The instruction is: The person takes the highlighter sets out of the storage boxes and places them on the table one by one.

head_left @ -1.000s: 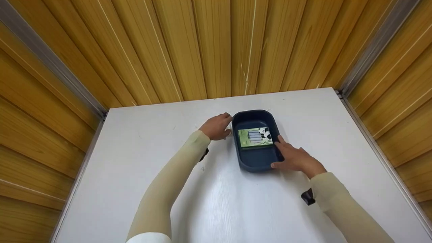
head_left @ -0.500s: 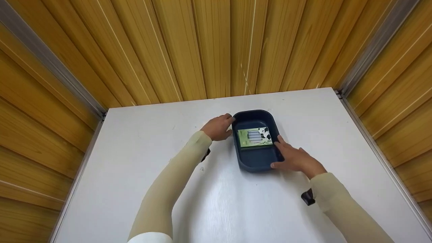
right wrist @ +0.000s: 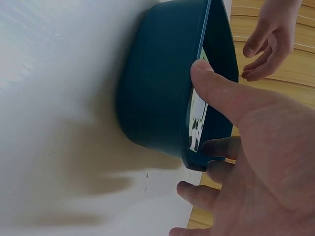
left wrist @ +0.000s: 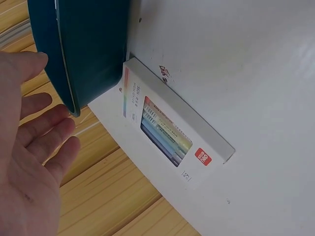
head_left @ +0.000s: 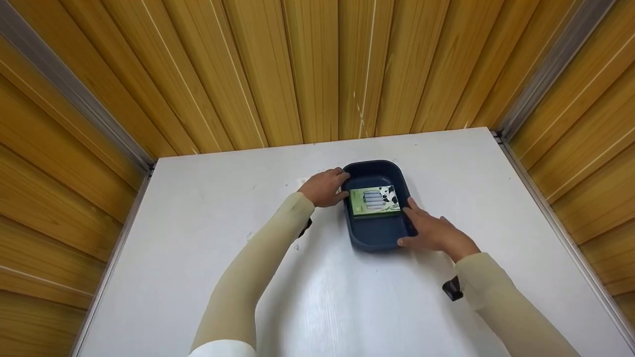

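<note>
Left hand (head_left: 322, 188) is edging right to left side of blue bin (head_left: 379, 240), so both hands are now flanking it; its fingers are hanging loose, not grasping; right hand (head_left: 430, 232) is resting spread on the bin, not clenching; panda box (head_left: 375, 201) is lying inside

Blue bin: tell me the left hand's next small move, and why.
I'd probably close the left hand on the left side of the blue bin. The fingers look loosely spread there, the right hand is at the opposite side, and the panda box rests inside, so an even hold seems steadier.
</note>
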The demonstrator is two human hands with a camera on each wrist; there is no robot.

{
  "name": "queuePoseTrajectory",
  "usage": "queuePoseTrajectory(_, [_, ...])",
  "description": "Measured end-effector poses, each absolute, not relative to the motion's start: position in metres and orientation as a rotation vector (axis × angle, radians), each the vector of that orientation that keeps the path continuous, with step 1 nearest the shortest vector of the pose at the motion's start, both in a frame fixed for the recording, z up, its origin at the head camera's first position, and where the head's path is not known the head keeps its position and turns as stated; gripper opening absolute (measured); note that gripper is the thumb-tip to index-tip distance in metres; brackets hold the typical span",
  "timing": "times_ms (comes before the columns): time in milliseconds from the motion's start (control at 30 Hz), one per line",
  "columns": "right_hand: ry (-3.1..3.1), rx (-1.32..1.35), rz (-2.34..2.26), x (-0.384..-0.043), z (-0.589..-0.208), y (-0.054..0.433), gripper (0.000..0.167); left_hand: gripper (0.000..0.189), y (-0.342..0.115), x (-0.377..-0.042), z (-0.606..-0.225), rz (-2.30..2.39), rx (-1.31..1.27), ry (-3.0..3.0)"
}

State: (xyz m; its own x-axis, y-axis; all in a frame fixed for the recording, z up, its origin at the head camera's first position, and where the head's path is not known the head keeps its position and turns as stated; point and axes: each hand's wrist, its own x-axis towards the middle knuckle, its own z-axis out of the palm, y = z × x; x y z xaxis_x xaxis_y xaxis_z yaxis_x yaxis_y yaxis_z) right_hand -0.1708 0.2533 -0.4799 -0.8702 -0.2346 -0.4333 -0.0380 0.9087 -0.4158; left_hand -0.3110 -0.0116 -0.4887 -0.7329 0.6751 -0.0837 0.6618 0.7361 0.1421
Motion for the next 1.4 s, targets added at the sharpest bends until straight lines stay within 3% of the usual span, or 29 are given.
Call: queuePoseTrajectory(1400, [2.586, -0.189, -0.546, -0.172, -0.482, 0.253, 0.094, 0.062, 0.009, -0.31, -0.499, 0.143, 1.162, 2.724])
